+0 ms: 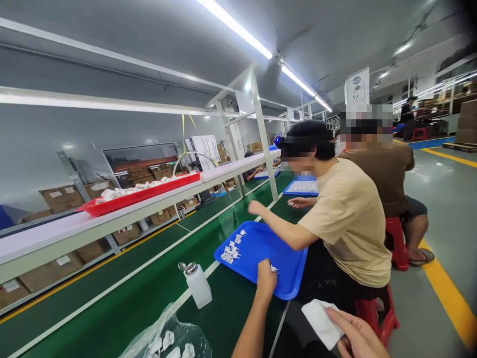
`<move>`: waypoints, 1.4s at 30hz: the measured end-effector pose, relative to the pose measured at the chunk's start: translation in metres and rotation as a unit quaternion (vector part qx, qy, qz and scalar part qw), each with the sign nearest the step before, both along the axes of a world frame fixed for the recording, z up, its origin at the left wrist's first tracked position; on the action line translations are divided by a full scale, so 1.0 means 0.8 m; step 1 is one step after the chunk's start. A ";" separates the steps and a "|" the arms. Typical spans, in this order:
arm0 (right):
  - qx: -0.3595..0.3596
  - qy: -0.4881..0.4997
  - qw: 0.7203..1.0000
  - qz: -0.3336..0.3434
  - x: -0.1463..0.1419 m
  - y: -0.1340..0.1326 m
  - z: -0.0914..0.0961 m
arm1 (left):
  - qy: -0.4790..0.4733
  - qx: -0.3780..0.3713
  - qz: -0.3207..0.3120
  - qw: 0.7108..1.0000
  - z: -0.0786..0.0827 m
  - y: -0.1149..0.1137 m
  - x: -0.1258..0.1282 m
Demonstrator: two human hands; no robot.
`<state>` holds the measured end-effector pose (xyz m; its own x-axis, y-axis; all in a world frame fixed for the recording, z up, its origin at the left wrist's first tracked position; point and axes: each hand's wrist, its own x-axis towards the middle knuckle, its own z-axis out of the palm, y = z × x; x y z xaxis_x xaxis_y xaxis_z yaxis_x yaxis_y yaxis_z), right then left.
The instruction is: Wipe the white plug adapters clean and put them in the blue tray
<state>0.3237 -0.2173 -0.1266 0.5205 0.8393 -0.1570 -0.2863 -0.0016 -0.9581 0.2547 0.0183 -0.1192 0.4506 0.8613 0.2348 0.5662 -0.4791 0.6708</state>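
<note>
My left hand (267,281) is closed over the near part of a blue tray (286,253), pinching a small white plug (275,269) whose prongs stick out to the right. Several similar white plugs (231,252) lie grouped along the tray's left side. In my right hand (356,330), at the lower right, is a folded white cloth (321,320), gripped between thumb and fingers. A white dispenser bottle (199,287) with a metal top stands left of the tray. Near the bottom edge a clear plastic bag (194,330) contains more white pieces.
A co-worker in a tan shirt (354,214) sits just beyond the tray, one arm reaching over its far edge. A red tray (149,194) of white parts rests on the raised shelf (208,176). The green belt (112,308) runs alongside; red stools (395,243) stand at right.
</note>
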 end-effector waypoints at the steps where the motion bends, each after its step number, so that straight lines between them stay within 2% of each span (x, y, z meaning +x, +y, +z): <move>1: -0.005 0.012 1.000 -0.009 -0.001 0.005 0.005 | -0.004 0.000 -0.003 1.000 -0.003 -0.004 -0.002; 4: -0.030 0.037 0.999 -0.010 -0.005 0.022 0.017 | -0.046 0.022 0.027 0.998 -0.007 -0.024 -0.029; 6: -0.047 0.038 0.998 0.019 -0.009 0.032 0.020 | -0.085 0.050 0.095 0.991 -0.005 -0.035 -0.062; 7: -0.054 0.042 0.997 0.033 -0.011 0.037 0.020 | -0.103 0.062 0.152 0.981 -0.004 -0.037 -0.082; 9: -0.060 0.057 0.995 0.055 -0.017 0.049 0.020 | -0.132 0.075 0.296 0.943 -0.005 -0.036 -0.123; 12: -0.055 0.077 0.991 0.094 -0.032 0.072 0.023 | -0.156 0.067 0.491 0.855 -0.013 -0.022 -0.172; 14: -0.049 0.072 0.988 0.129 -0.047 0.090 0.026 | -0.161 0.063 0.558 0.812 -0.019 -0.006 -0.190; 16: -0.041 0.061 0.984 0.161 -0.064 0.109 0.030 | -0.160 0.066 0.581 0.795 -0.019 0.014 -0.196; 19: -0.006 0.059 0.978 0.198 -0.084 0.133 0.036 | -0.151 0.072 0.563 0.809 -0.013 0.047 -0.201; 24: 0.047 0.087 0.976 0.195 -0.089 0.150 0.040 | -0.133 0.067 0.471 0.870 0.003 0.083 -0.216; 28: 0.061 0.113 0.978 0.163 -0.084 0.153 0.039 | -0.119 0.123 0.370 0.913 0.032 0.078 -0.213; 32: 0.091 0.141 0.977 0.134 -0.082 0.164 0.048 | -0.101 0.229 0.219 0.943 0.077 0.046 -0.187; 36: 0.131 0.166 0.970 0.118 -0.078 0.172 0.069 | -0.048 0.321 0.104 0.940 0.110 0.013 -0.165; 42: 0.187 0.186 0.957 0.120 -0.075 0.160 0.097 | 0.033 0.434 0.053 0.899 0.130 -0.001 -0.166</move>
<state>0.2639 -0.0896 -0.0493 0.2727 0.9612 0.0407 -0.6423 0.2134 -0.7361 0.1215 0.0179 -0.0155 0.4142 0.4050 0.8152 0.6638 -0.7471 0.0339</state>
